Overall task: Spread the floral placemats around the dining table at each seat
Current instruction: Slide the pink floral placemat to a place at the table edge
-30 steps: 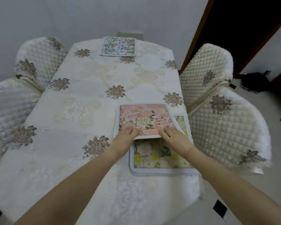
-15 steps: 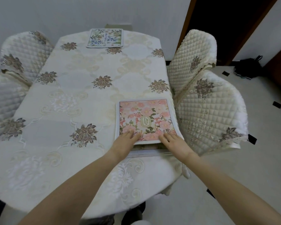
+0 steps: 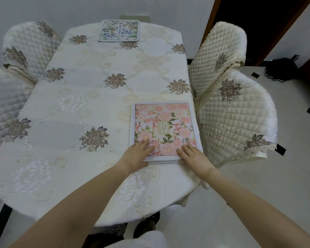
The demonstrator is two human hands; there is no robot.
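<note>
A pink floral placemat lies on top of a small stack of placemats at the table's right side, by the near right chair. My left hand rests flat on its near left corner with straight fingers. My right hand presses flat on its near right corner. Only the stack's edges show beneath the pink mat. A blue and green floral placemat lies alone at the table's far end.
The table wears a cream embroidered cloth. Two quilted chairs stand at the right, two more at the left. A dark doorway and a black bag lie beyond the right chairs.
The pink placemat slid back toward me and now covers the yellow-green mat beneath, squaring the stack. Both hands stayed flat on its near edge. The view pulled back.
</note>
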